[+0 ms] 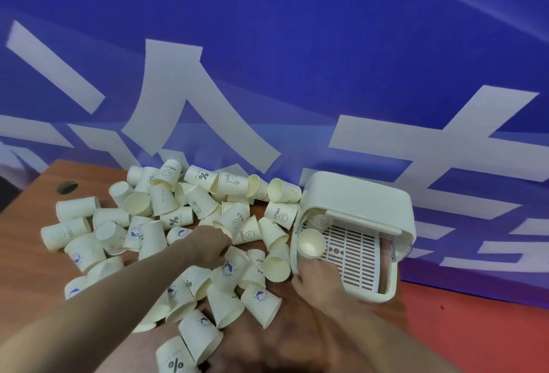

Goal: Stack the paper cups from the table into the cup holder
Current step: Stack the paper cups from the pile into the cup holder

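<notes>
Left hand [208, 246] curled among loose paper cups [166, 224] heaped mid-table [26, 256], grip unclear; right hand [319, 282] gripping front edge of cup holder [356, 209] near right table edge, one cup [312, 243] inside.

left hand [209, 243] among scattered paper cups [166, 224], right hand [319, 282] touching cup holder [356, 224]

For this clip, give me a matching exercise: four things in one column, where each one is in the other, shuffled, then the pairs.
Things:
1. left hand
2. right hand
3. cup holder
4. cup stack

Places:
A. lying inside the holder, mouth toward the camera
B. at the holder's near left edge
C. down among the loose cups
D. on the table's right side, by the blue wall

Pairs: 1-C, 2-B, 3-D, 4-A
</notes>
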A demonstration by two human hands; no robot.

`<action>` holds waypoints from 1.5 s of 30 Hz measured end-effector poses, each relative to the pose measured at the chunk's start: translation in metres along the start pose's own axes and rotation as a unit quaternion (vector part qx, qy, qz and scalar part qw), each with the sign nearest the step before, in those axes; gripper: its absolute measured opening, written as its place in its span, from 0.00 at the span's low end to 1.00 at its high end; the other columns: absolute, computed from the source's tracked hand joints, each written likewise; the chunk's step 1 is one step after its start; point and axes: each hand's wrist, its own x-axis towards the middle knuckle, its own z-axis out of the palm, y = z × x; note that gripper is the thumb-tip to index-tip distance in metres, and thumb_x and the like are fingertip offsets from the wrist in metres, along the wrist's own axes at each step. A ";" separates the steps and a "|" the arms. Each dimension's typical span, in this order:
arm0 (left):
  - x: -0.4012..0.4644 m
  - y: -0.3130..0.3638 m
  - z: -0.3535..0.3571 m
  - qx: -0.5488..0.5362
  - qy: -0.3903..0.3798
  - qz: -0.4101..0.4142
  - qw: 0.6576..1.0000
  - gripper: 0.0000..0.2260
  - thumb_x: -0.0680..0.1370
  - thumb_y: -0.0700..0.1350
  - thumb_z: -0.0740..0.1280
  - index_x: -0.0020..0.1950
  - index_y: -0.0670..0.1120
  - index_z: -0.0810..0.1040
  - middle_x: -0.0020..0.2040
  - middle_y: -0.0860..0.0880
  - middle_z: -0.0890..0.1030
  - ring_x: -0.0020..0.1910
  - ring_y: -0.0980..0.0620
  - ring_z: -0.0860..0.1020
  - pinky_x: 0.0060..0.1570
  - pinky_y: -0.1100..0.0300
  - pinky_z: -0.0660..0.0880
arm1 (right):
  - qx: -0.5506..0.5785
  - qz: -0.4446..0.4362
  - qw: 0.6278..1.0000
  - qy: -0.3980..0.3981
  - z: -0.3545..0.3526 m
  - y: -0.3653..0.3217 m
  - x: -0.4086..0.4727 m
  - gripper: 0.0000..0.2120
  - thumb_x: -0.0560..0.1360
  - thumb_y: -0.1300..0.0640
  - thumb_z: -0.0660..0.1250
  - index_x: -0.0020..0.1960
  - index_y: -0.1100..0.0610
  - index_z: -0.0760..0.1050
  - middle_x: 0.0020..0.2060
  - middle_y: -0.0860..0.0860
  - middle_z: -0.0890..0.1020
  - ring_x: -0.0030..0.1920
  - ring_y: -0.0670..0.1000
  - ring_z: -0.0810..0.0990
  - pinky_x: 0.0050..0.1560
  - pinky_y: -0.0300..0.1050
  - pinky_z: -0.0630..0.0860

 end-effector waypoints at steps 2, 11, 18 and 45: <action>-0.011 0.000 0.008 0.019 -0.025 0.013 0.999 0.14 0.75 0.53 0.66 0.56 0.48 0.75 0.53 0.48 0.80 0.52 0.47 0.78 0.42 0.56 0.70 | -0.010 -0.005 1.000 -0.029 0.009 -0.013 -0.003 0.14 0.79 0.49 0.55 0.46 0.55 0.76 0.47 0.54 0.82 0.49 0.57 0.80 0.42 0.47 0.67; -0.032 0.000 0.047 0.063 -0.041 0.007 0.997 0.21 0.76 0.60 0.66 0.60 0.47 0.72 0.54 0.48 0.80 0.51 0.45 0.79 0.45 0.54 0.71 | 0.322 0.251 0.896 -0.173 0.050 -0.044 -0.015 0.27 0.65 0.32 0.64 0.42 0.57 0.77 0.36 0.50 0.83 0.29 0.50 0.80 0.36 0.44 0.78; -0.025 0.004 0.046 0.164 -0.040 0.085 0.982 0.19 0.81 0.57 0.60 0.59 0.42 0.75 0.53 0.44 0.79 0.51 0.42 0.79 0.45 0.52 0.72 | 0.452 0.336 0.805 -0.187 0.061 -0.054 -0.011 0.22 0.71 0.46 0.72 0.52 0.65 0.78 0.31 0.52 0.81 0.18 0.46 0.72 0.20 0.34 0.65; -0.023 0.058 -0.019 -0.228 0.145 -0.080 0.959 0.16 0.81 0.50 0.56 0.36 0.46 0.70 0.35 0.50 0.75 0.36 0.50 0.73 0.32 0.58 0.64 | 0.532 0.202 0.817 -0.094 -0.018 -0.009 -0.061 0.15 0.76 0.54 0.69 0.33 0.58 0.75 0.23 0.49 0.78 0.21 0.45 0.72 0.24 0.38 0.64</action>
